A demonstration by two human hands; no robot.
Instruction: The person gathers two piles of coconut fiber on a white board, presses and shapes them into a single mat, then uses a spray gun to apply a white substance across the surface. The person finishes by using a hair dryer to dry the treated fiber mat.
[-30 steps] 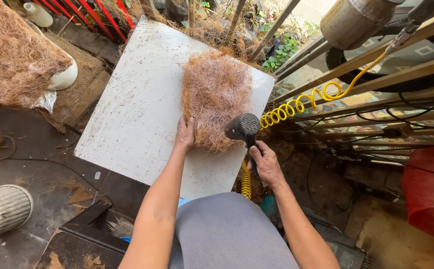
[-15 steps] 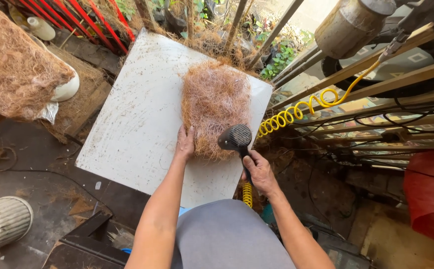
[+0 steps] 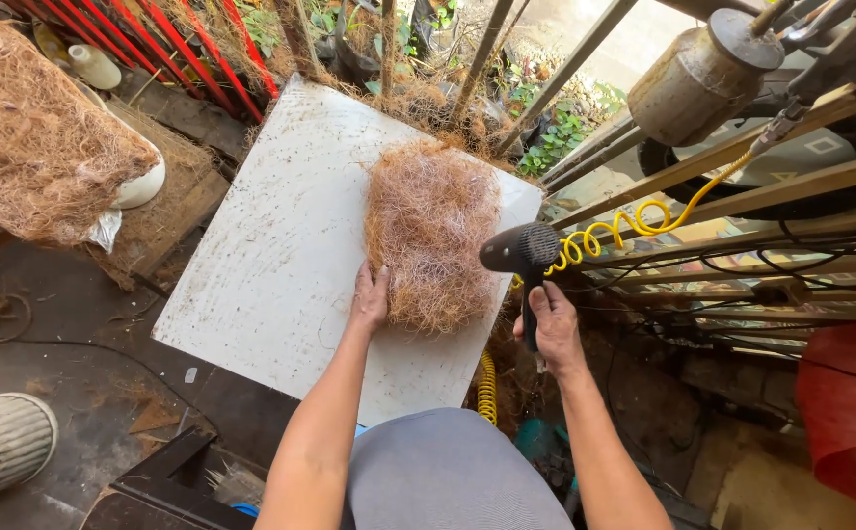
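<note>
My left hand (image 3: 369, 299) is pressing flat, fingers spread, on the shaggy brown fibre mat (image 3: 432, 231); my right hand (image 3: 549, 329) is gripping a black spray gun (image 3: 523, 257) with coiled yellow hose (image 3: 613, 228)

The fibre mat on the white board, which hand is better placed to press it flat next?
Left, probably. The left hand already rests on the near-left edge of the fibre mat on the white board, while the right hand is off the board's edge, gripping the black tool.
</note>
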